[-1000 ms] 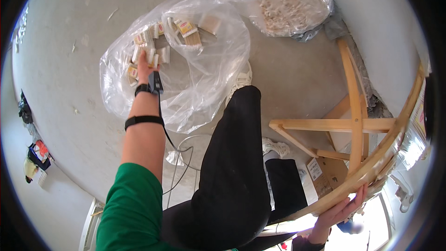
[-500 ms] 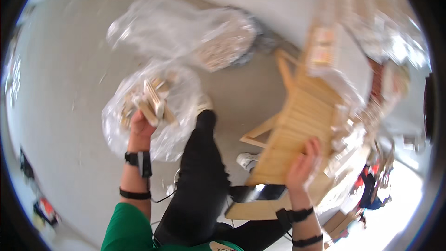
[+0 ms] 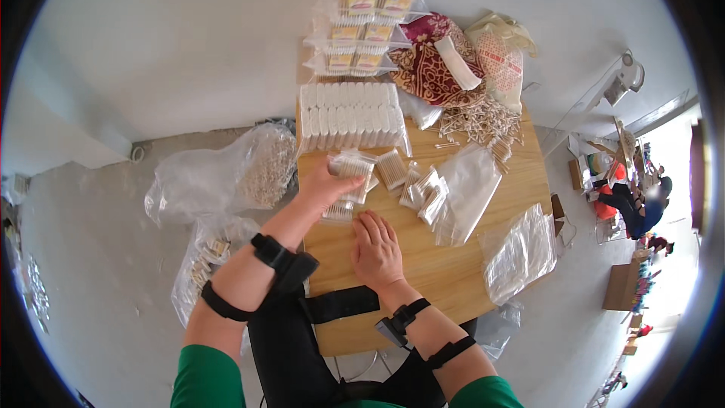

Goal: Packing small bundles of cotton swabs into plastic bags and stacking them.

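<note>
My left hand (image 3: 326, 183) is closed around a clear-wrapped pack of cotton swabs (image 3: 353, 168) at the left side of the wooden table (image 3: 423, 276). Another swab pack (image 3: 337, 211) lies just under that hand. Close by, my right hand (image 3: 376, 248) rests flat on the tabletop, fingers stretched out, holding nothing. More swab packs (image 3: 391, 169) lie to the right of my left hand, and several small wrapped ones (image 3: 425, 193) are heaped beside them. An empty-looking clear plastic bag (image 3: 468, 193) is spread next to that heap.
A wrapped block of swab packs (image 3: 351, 117) stands at the table's back left, below labelled packs (image 3: 361, 23). Loose swabs (image 3: 483, 125) lie near a patterned red cloth (image 3: 434, 68). Clear bags (image 3: 521, 253) lie at right; filled bags (image 3: 264, 170) sit on the floor. A person (image 3: 642, 208) is far right.
My left hand has come from the open bag on the floor up to the table with a swab pack. My right hand now lies flat near it. The view has swung toward the table.
</note>
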Tool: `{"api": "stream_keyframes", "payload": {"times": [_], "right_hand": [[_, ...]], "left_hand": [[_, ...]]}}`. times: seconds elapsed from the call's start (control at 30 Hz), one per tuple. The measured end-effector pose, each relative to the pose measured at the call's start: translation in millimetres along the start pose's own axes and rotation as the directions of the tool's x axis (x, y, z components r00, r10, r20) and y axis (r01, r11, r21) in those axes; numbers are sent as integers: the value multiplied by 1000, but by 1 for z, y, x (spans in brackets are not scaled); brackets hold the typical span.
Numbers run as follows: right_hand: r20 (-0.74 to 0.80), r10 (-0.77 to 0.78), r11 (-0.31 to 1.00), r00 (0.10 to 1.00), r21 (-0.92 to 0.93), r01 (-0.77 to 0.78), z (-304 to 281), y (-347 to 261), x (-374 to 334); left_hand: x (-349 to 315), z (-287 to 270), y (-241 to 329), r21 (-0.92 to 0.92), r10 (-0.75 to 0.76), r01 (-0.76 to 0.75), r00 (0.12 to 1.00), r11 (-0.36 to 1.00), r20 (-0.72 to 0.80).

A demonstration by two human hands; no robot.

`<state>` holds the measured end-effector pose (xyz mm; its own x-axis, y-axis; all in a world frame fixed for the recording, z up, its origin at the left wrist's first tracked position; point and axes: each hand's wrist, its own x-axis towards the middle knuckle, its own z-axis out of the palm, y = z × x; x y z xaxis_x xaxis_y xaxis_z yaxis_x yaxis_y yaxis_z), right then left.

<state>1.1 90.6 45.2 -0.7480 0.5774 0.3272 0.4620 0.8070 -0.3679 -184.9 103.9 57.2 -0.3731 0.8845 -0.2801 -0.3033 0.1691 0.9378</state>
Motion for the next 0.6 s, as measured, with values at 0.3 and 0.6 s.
{"api": "stream_keyframes", "payload": {"times": [0.3,0.6], "right_hand": [[-202,110,993,973,75,-96,11,14,-14],[21,68,994,997,79,-70,11,7,-16]], "left_hand": [[19,25,-20,317,123,-68,980,946,-156],[-151,-237,-131,-452,-254,13,842,892,-476]]}}
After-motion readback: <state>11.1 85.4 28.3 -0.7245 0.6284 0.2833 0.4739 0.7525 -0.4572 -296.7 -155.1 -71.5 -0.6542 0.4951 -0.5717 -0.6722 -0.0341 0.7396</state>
